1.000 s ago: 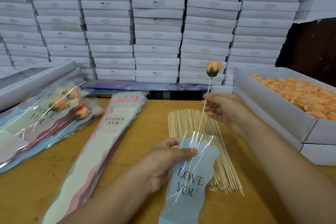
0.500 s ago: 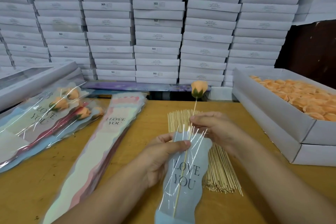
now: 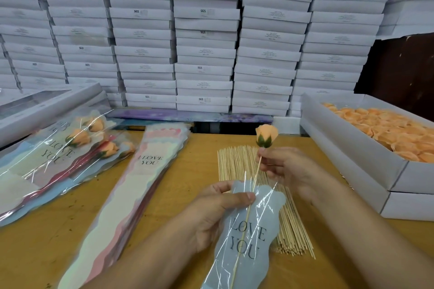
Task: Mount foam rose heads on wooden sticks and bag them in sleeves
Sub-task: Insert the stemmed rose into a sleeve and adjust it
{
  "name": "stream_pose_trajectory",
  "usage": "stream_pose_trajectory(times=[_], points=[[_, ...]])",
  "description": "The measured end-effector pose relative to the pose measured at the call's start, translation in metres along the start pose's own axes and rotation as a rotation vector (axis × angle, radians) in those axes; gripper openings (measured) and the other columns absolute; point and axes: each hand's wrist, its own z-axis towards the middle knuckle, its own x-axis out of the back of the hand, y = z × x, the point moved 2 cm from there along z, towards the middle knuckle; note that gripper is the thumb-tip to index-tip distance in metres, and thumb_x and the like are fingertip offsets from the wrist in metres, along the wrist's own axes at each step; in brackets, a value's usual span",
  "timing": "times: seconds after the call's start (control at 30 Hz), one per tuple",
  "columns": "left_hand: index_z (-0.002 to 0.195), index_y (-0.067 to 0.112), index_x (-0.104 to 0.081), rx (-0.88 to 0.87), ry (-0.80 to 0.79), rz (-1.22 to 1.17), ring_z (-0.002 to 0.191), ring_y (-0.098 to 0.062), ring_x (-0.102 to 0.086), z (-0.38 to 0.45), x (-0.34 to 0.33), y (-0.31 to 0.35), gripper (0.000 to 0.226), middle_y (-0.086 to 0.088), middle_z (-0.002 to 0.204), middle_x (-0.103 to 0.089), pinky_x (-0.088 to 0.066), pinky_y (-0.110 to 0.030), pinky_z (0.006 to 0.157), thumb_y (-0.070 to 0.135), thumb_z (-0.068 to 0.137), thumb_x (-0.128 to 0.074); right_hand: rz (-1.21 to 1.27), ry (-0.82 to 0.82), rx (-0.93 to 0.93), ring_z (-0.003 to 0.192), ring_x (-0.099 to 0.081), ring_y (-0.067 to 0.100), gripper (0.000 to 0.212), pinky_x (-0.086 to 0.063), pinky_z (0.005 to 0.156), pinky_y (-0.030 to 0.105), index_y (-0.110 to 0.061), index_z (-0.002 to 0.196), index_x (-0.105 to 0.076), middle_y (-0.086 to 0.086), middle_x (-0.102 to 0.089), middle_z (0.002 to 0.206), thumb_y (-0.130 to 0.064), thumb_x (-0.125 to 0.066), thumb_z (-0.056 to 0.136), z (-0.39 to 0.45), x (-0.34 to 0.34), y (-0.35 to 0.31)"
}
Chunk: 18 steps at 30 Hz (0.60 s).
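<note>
An orange foam rose head point(image 3: 266, 135) sits on top of a thin wooden stick point(image 3: 244, 218). My right hand point(image 3: 288, 168) pinches the stick just under the rose. The stick's lower part lies inside a blue-grey clear sleeve point(image 3: 244, 239) printed "LOVE YOU". My left hand point(image 3: 218, 213) holds the sleeve near its open top, thumb on the film. The rose head is still above the sleeve mouth. A flat bundle of bare wooden sticks point(image 3: 237, 162) lies on the table under both hands.
A white box point(image 3: 352, 148) of loose orange rose heads point(image 3: 397, 131) stands at the right. A stack of unused sleeves point(image 3: 131, 195) lies left of centre, with bagged roses point(image 3: 77, 148) further left. Stacked white boxes point(image 3: 204, 37) wall off the back of the wooden table point(image 3: 164, 171).
My right hand has pushed the stick down into the sleeve, so the rose head has dropped closer to the sleeve mouth. My left hand has kept its hold on the sleeve.
</note>
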Motion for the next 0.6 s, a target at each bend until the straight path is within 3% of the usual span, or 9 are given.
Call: stream_pose_trajectory(times=[0.13, 0.23, 0.37, 0.43, 0.5, 0.6], points=[[0.124, -0.005, -0.063, -0.013, 0.0, 0.004, 0.081, -0.034, -0.073, 0.0, 0.002, 0.004, 0.059, -0.028, 0.109, -0.072, -0.062, -0.045, 0.074, 0.0, 0.069, -0.081, -0.058, -0.084, -0.041, 0.064, -0.066, 0.013, 0.015, -0.053, 0.056, 0.023, -0.007, 0.084, -0.076, 0.006, -0.073, 0.078, -0.021, -0.078, 0.079, -0.006, -0.005, 0.014], [0.124, -0.004, -0.063, -0.02, 0.013, 0.025, 0.077, -0.033, -0.073, -0.001, 0.002, 0.004, 0.056, -0.028, 0.107, -0.072, -0.062, -0.044, 0.071, 0.001, 0.071, -0.08, -0.062, -0.105, -0.073, 0.058, -0.066, 0.012, 0.015, -0.051, 0.05, 0.022, -0.005, 0.085, -0.076, 0.006, -0.074, 0.077, -0.019, -0.078, 0.08, -0.009, -0.008, 0.015], [0.122, -0.004, -0.064, -0.017, 0.012, 0.04, 0.078, -0.033, -0.072, -0.001, -0.001, 0.002, 0.053, -0.027, 0.106, -0.073, -0.061, -0.044, 0.072, 0.001, 0.071, -0.08, -0.073, -0.064, -0.101, 0.081, -0.073, 0.022, 0.055, -0.055, 0.058, 0.027, -0.008, 0.104, -0.071, 0.007, -0.078, 0.094, -0.037, -0.085, 0.059, -0.009, -0.005, 0.006], [0.121, -0.004, -0.064, -0.019, 0.014, 0.046, 0.08, -0.033, -0.072, -0.001, -0.001, 0.002, 0.056, -0.026, 0.106, -0.073, -0.061, -0.045, 0.074, 0.002, 0.068, -0.081, -0.07, -0.051, -0.031, 0.094, -0.074, 0.025, 0.068, -0.057, 0.066, 0.03, -0.019, 0.111, -0.068, 0.004, -0.078, 0.1, -0.047, -0.087, 0.052, -0.006, -0.001, 0.003], [0.121, -0.003, -0.064, -0.017, 0.023, 0.05, 0.084, -0.035, -0.071, -0.001, -0.001, 0.003, 0.059, -0.026, 0.106, -0.073, -0.06, -0.048, 0.078, 0.002, 0.065, -0.083, -0.047, -0.014, 0.082, 0.096, -0.074, 0.021, 0.062, -0.058, 0.073, 0.033, -0.03, 0.114, -0.065, -0.002, -0.077, 0.102, -0.051, -0.085, 0.059, -0.004, 0.003, 0.0], [0.122, -0.001, -0.064, -0.012, 0.033, 0.056, 0.091, -0.037, -0.07, -0.001, -0.001, 0.002, 0.062, -0.026, 0.106, -0.073, -0.058, -0.051, 0.083, 0.003, 0.064, -0.084, -0.071, 0.045, 0.196, 0.094, -0.073, 0.014, 0.024, -0.056, 0.076, 0.032, -0.034, 0.111, -0.069, -0.005, -0.077, 0.103, -0.04, -0.071, 0.088, -0.003, 0.005, -0.002]])
